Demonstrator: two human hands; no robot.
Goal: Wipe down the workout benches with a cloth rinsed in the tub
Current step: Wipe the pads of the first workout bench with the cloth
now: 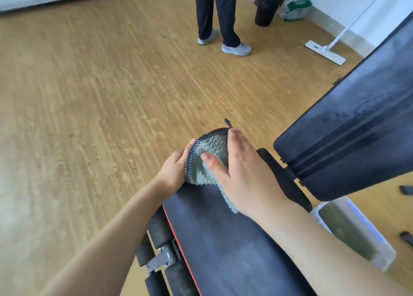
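We've got the cloth (pixel 206 159) at the seat's (pixel 223 239) far end: right hand (pixel 243 175) flat on top, left hand (pixel 176 168) gripping its edge. Seat runs back toward us.

1. Two bare hands: the left hand (pixel 175 168) and the right hand (pixel 243 172), both on the same thing.
2. One grey cloth (pixel 209 159), between the two hands.
3. One bench seat pad (pixel 223 239) under the hands, and one raised back pad (pixel 357 125) to the right of the right hand.
4. One tub (pixel 355 231), right of the right forearm.
5. One flat mop (pixel 328 52), well beyond the right hand.
6. One dark bin (pixel 266 9) and one white bag (pixel 295 8), far beyond the hands.
7. One other person, two legs (pixel 214 13) showing.
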